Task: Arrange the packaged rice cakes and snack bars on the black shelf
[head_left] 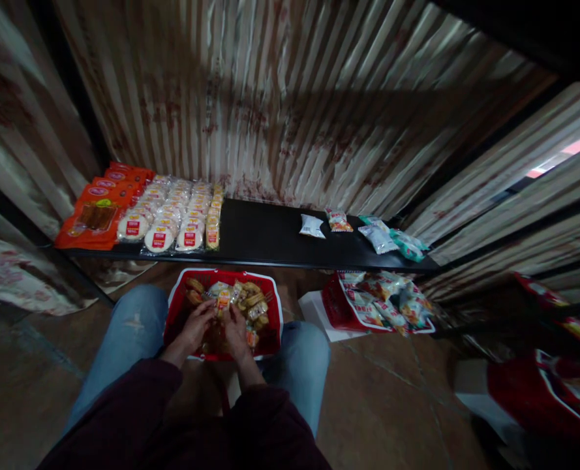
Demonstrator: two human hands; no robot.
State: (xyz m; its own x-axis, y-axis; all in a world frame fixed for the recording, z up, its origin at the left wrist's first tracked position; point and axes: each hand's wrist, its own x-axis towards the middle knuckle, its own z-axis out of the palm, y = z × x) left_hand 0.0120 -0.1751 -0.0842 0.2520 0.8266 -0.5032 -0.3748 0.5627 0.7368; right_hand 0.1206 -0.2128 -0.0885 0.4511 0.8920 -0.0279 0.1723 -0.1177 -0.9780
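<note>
Over a red basket [276,307] between the knees, my left hand [198,328] and my right hand [235,331] come together. Their fingers are closed on the edges of a small wrapped snack [224,299] with a yellow and red label. Beneath and around it, the basket holds many brownish snacks [255,301] in clear wrappers. On the black shelf [263,228] ahead, a narrow row of similar yellow-labelled snacks [213,219] stands beside rows of round white packaged crackers [160,238].
Orange packets [96,209] lie at the shelf's left end. Several small snack bags [378,236] are scattered on its right half. A second red basket [336,303] full of bags stands on the floor to the right, with another red basket [519,385] farther right. A pleated curtain [270,98] hangs behind.
</note>
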